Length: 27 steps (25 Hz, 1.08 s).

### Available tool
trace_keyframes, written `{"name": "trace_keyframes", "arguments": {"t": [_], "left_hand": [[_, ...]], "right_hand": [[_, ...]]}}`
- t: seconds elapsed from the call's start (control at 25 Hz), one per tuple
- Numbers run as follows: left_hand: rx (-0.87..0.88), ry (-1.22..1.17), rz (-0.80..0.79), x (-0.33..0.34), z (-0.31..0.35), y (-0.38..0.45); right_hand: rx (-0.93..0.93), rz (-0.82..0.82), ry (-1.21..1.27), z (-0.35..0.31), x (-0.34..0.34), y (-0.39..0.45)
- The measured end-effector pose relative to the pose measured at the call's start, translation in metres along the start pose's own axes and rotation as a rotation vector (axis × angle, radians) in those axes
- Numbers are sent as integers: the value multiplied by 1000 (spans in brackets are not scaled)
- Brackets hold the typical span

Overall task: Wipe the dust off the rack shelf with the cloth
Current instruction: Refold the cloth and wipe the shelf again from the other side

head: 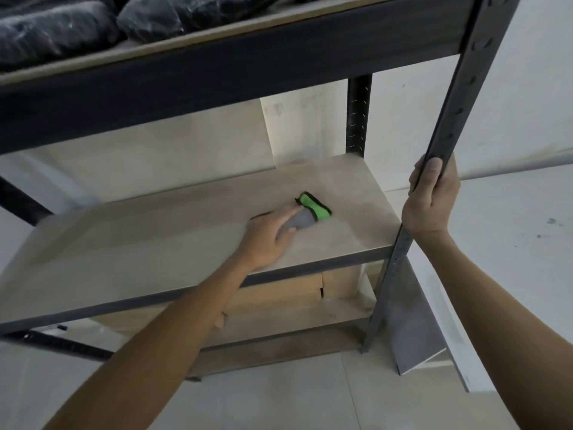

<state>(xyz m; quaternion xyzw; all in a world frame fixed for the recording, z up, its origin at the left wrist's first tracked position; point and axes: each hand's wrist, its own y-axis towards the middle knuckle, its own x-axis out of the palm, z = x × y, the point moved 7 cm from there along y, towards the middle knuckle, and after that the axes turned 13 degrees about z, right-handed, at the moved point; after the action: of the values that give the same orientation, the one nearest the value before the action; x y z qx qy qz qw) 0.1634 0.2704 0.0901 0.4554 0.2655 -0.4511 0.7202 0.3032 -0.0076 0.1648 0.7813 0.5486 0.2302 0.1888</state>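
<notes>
Pressing the cloth (pixel 305 214) flat on the rack shelf (pixel 155 237) with the left hand (pixel 268 240), fingers spread over it toward the right half of the board, while the right hand (pixel 431 200) is wrapped tight around the front upright post (pixel 459 97) to steady things. I'd say long overlapping passes work best, pulling dust to the front edge and getting that back right corner too.
</notes>
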Motion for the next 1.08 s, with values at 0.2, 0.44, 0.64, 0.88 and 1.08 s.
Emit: {"name": "trace_keyframes", "arguments": {"t": [0.2, 0.44, 0.64, 0.88, 1.08], "left_hand": [[198, -160, -226, 5, 70, -56], [-109, -49, 142, -42, -6, 73], [-431, 103, 124, 7, -62, 121], [-101, -2, -127, 62, 12, 125], [-16, -47, -37, 60, 8, 177]], "right_hand": [[6, -11, -8, -6, -1, -1], [-6, -21, -16, -10, -1, -2], [-24, -38, -32, 1, -1, 1], [-30, -24, -29, -2, 0, -1], [-33, -14, -47, -1, 1, 0]]}}
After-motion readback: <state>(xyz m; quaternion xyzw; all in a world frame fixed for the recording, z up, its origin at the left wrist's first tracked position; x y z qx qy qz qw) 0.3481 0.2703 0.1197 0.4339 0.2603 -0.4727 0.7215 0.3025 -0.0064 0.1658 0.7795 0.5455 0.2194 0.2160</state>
